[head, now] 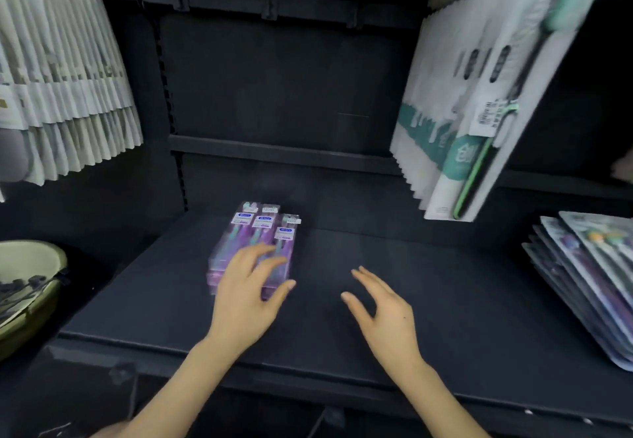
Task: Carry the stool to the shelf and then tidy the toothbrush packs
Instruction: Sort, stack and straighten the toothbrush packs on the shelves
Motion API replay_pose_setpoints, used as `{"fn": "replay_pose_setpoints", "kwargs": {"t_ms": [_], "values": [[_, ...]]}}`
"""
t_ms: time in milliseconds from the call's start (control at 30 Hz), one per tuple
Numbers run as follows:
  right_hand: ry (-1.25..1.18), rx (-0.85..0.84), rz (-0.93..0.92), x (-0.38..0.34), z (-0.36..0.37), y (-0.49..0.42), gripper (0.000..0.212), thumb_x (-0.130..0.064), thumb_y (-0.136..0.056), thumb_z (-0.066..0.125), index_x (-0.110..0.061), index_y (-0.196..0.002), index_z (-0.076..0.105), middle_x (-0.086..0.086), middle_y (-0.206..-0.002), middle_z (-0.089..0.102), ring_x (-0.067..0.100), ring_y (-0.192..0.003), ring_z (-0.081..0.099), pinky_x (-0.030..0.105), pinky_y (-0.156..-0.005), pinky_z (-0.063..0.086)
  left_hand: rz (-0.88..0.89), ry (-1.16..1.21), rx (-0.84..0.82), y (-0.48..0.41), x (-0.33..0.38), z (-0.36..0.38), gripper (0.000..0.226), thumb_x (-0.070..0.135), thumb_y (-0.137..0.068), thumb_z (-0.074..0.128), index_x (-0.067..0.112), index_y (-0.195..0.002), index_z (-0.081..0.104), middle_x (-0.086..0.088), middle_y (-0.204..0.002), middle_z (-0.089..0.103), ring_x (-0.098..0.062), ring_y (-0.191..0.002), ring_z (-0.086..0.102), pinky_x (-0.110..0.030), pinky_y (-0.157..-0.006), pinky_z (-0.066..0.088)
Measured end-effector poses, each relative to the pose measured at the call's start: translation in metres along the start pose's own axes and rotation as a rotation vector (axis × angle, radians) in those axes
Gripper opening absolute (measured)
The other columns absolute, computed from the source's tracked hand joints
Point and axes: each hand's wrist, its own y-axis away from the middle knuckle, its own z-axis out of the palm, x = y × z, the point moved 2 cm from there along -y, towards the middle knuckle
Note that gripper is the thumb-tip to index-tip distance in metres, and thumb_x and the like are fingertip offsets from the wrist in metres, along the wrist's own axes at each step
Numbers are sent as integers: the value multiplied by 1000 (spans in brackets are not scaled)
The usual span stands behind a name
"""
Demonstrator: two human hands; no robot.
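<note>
Packs (260, 228): stacked nearer the shelf's (445, 300) left edge, pressed flat by left hand (246, 300), likely for squaring. Right hand (387, 317): spread, empty, held ready alongside.

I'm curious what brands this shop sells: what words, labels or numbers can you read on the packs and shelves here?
Nothing reads clearly.
Purple toothbrush packs: blue-and-white labels, too small and blurred.
White-and-teal hanging packs: a large white character, partly hidden; barcode sticker blurred.
White hanging packs on the left: grey print, blurred.
</note>
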Motion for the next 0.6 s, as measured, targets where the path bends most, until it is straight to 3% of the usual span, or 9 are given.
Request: {"fn": "replay_pose_setpoints", "kwargs": {"t_ms": [67,200,267,333,467,600], "values": [[96,121,36,19,-38,17,59,-61,-87,43,-18,-119,66,-4,-123,65,8,-110,61,25,-90,50,76,71,-86,6,33,27,35,42,-83,57,14,-101,69,-1,-108,63,-17,-107,53,-20,-96,34],[304,327,173,64,-130,50,48,-50,-88,46,-15,-109,70,-3,-107,71,17,-76,69,26,-68,53,161,195,-318,8,109,89,47,57,-88,46,21,-111,66,11,-111,59,-9,-109,51,-16,-96,33],[406,423,270,88,-177,64,35,-42,-90,58,-14,-108,70,-1,-105,71,21,-82,69,29,-67,51,110,293,-396,-1,152,115,63,71,-85,32,26,-119,61,20,-116,52,-2,-112,46,-11,-97,28],[492,524,346,110,-220,73,28,-32,-89,64,-13,-108,69,2,-104,71,25,-91,67,32,-67,49,39,403,-460,-10,193,142,70,76,-82,30,28,-127,54,22,-121,45,1,-115,41,-10,-98,26],[597,675,455,151,-294,83,38,-38,-93,56,-8,-114,65,9,-110,66,32,-100,60,38,-73,50,-142,614,-602,-29,273,192,52,48,-92,48,25,-139,41,8,-134,45,-6,-124,43,-21,-103,35],[511,592,686,205,-343,84,51,-40,-93,53,-3,-128,54,17,-125,57,35,-111,54,44,-86,47,-474,864,-727,-43,343,232,67,50,-94,45,20,-149,22,-2,-147,39,-14,-132,40,-22,-99,34]]}}
